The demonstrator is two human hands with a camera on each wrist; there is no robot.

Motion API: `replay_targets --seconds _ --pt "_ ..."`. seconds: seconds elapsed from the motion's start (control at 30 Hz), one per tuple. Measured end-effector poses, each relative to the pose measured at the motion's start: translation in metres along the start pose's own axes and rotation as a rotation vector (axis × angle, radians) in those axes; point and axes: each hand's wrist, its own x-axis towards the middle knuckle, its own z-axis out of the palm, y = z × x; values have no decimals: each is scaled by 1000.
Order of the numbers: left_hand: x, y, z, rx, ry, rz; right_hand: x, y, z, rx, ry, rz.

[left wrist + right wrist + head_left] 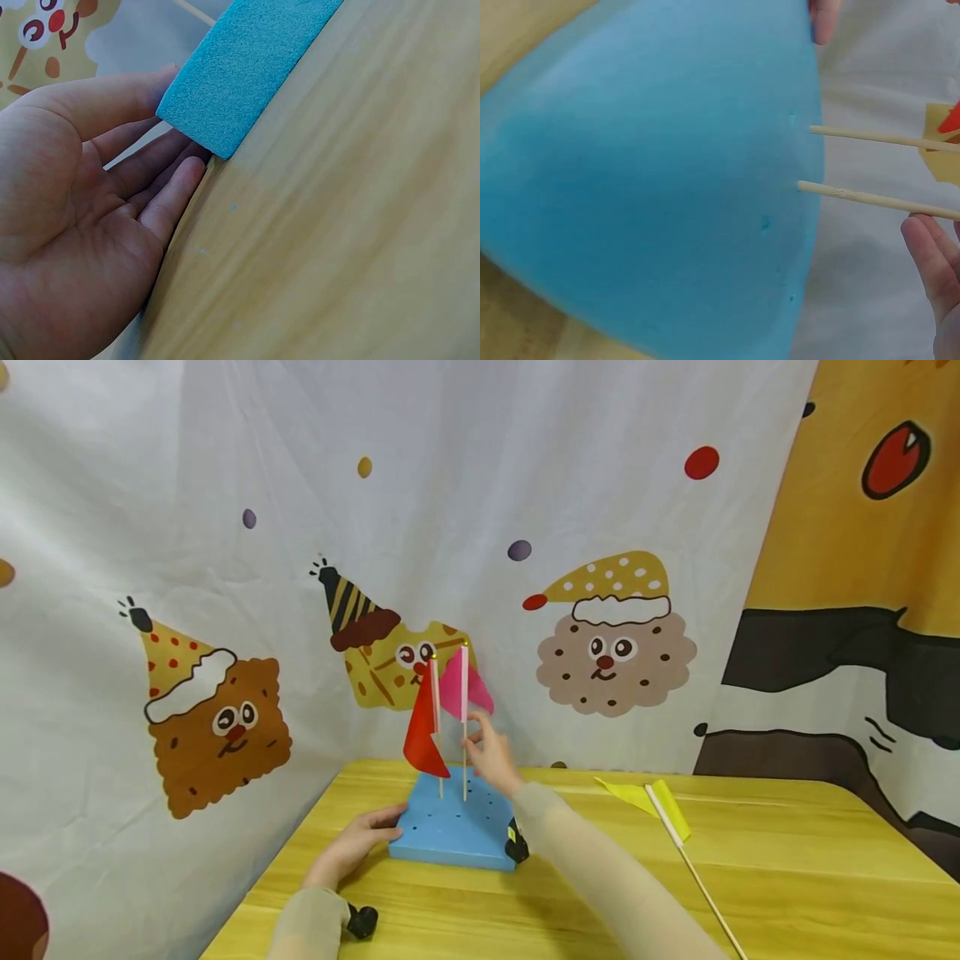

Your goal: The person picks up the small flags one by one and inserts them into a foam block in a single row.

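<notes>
A blue foam block (pixel 453 827) with several small holes lies on the yellow wooden table (pixel 787 868). Two flags stand in it on thin sticks: a red flag (pixel 425 731) and, just to its right, a pink flag (pixel 459 689). My right hand (pixel 489 758) is raised beside the pink flag's stick (pixel 870 199), its fingertips (pixel 930 255) straight and just off it. My left hand (pixel 360 843) rests open against the block's left near corner (pixel 240 67), thumb at the top edge and fingers (pixel 161 187) straight along its side.
A yellow flag (pixel 651 797) lies flat on the table to the right, its stick pointing toward the near edge. A cloth with cartoon biscuits (pixel 615 643) hangs close behind and to the left. The table's left edge runs just beside my left hand.
</notes>
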Motion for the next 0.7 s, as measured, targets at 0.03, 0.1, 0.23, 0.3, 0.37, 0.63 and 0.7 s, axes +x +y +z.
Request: replay_targets --seconds 0.03,0.1,0.23,0.3,0.37,0.63,0.7 --pt "0 0 0 2 2 0 -1 0 0 -1 -5 4" --pt "0 1 0 3 2 -2 -4 0 1 1 -14 15" --pt "0 2 -1 -6 0 -6 -6 0 2 -1 -13 14" --pt "0 2 -1 -7 -1 -5 -6 0 2 -4 -6 6" --pt "0 2 -1 -3 -1 -6 -5 0 3 -15 0 -3" --pt "0 2 -1 -13 -9 -25 -6 4 -2 -26 -9 33" --pt "0 1 -1 -14 -13 -24 -9 9 -7 -7 -5 50"
